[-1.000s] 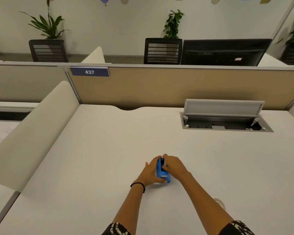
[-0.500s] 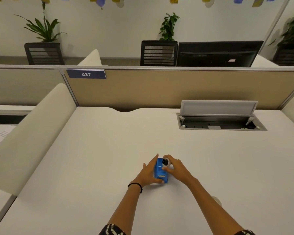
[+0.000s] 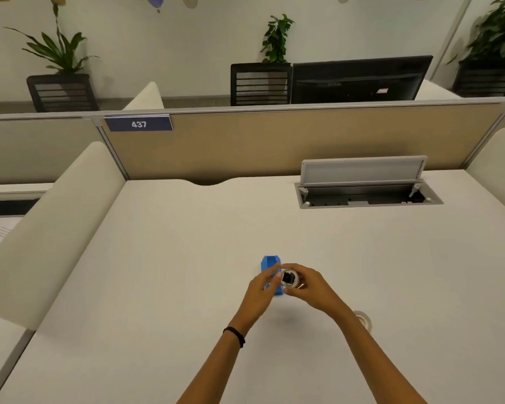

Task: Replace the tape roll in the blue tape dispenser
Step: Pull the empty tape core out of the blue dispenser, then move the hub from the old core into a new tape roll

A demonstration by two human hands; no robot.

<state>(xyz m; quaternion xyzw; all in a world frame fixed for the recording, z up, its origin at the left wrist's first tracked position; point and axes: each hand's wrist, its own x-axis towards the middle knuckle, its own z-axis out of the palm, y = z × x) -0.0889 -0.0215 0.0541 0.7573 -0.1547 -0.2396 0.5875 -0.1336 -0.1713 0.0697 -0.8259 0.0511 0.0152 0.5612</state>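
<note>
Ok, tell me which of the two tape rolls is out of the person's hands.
The tape roll lying flat on the desk, beside the right forearm. The other roll, with a black core, is pinched in the right hand.

Open-plan office. Evidence: white desk (image 3: 187,287) enclosed by a tan cubicle partition (image 3: 274,147) bearing a number plate (image 3: 138,124) reading 437 — a flip-up cable box (image 3: 368,193) set into the desktop — mesh chairs (image 3: 260,83), a dark monitor (image 3: 359,80) and potted plants (image 3: 276,39) beyond.
</note>
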